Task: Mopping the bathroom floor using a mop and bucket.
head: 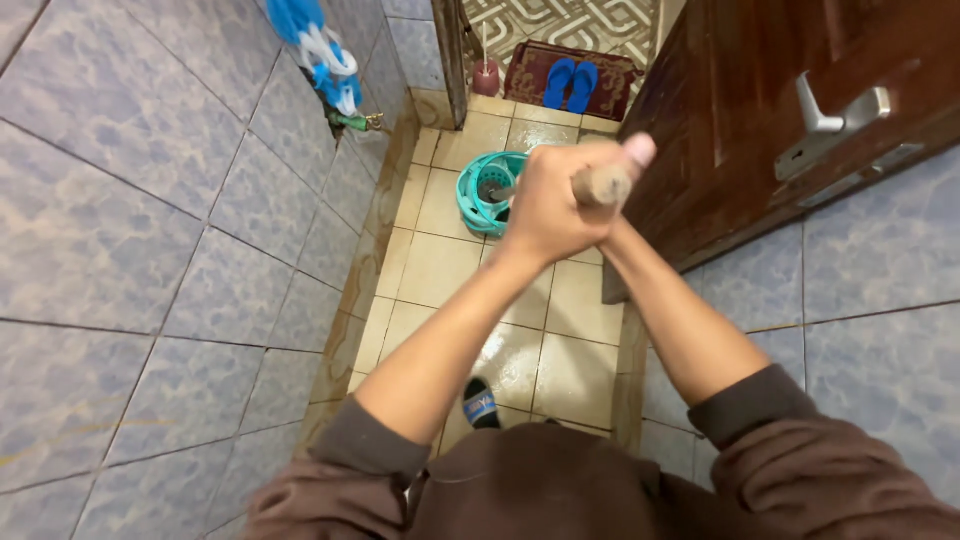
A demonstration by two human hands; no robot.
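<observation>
Both my hands grip the top of a wooden mop handle [603, 184]. My left hand [545, 205] wraps around it in front, and my right hand [628, 160] sits mostly hidden behind, with a thumb showing on top. The handle runs down into a teal mop bucket [474, 195] standing on the beige floor tiles; the mop head is hidden inside it. My dark slipper [481, 404] shows on the wet floor below my arms.
A brown wooden door [760, 110] with a metal lever handle [835, 112] stands open at right. Blue tiled walls close both sides. A blue hose [320, 50] hangs on a tap at left. Blue slippers [571, 84] lie on a mat beyond the doorway.
</observation>
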